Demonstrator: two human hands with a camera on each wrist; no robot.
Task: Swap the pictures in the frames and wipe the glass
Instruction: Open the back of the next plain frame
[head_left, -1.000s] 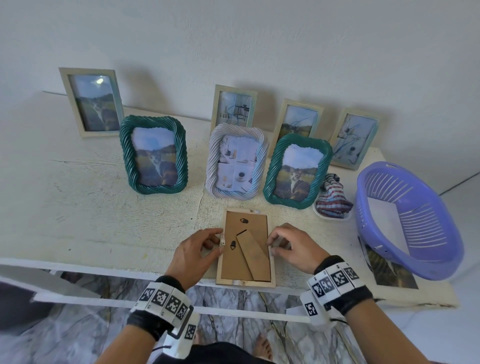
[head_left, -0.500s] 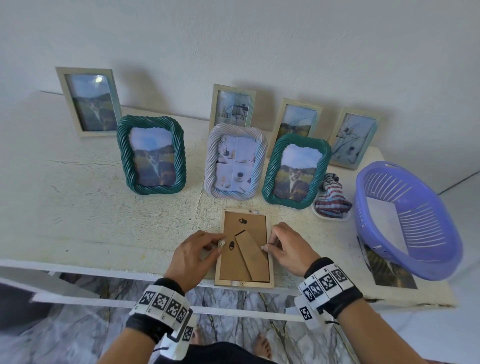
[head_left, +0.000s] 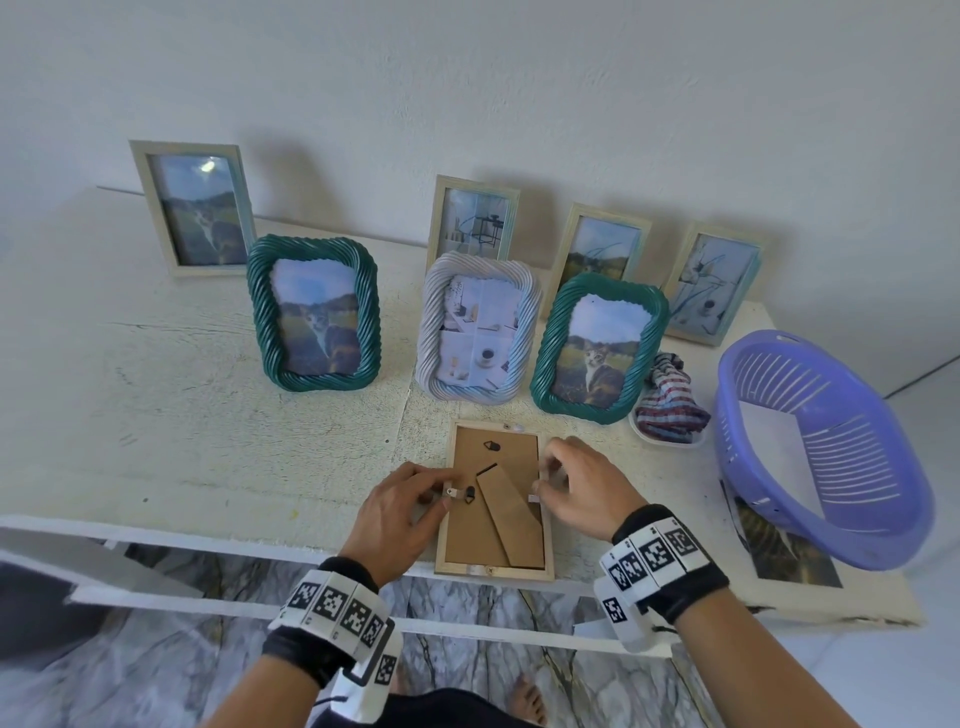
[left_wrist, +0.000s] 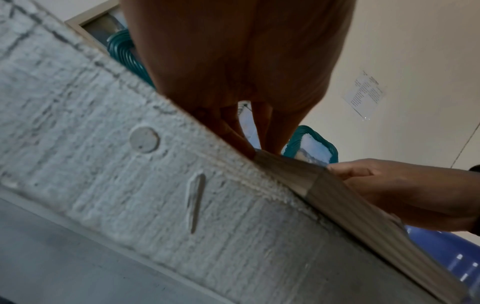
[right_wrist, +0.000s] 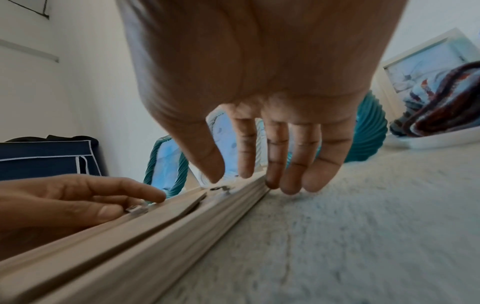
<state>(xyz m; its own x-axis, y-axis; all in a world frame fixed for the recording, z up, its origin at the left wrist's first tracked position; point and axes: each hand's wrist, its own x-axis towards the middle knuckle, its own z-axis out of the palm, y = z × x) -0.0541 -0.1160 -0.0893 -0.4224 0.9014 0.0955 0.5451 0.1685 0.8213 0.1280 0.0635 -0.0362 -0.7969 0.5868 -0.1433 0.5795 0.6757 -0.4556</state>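
Observation:
A light wood picture frame (head_left: 467, 535) lies face down at the table's front edge, its brown backing and folded easel stand (head_left: 511, 514) facing up. My left hand (head_left: 444, 493) is at the frame's left side, thumb and forefinger pinching a small metal tab (right_wrist: 136, 208). My right hand (head_left: 543, 486) hovers over the right side, its thumb near the right tab (head_left: 534, 498). In the right wrist view the right hand (right_wrist: 241, 181) has loosely bent fingers whose tips touch the outer edge of the frame (right_wrist: 130, 236). The striped cloth (head_left: 670, 410) lies on a white dish.
Two teal twisted frames (head_left: 314, 312) (head_left: 597, 348) and a white twisted one (head_left: 478, 332) stand just behind. Several wood frames (head_left: 195, 208) line the wall. A purple basket (head_left: 883, 545) sits at the right, over a loose photo (head_left: 779, 551). The frame slightly overhangs the table edge (head_left: 208, 525).
Both hands stay at the frame's sides. The left fingers have worked the left tab, which now shows between them. The right hand's fingers have loosened and lifted a little.

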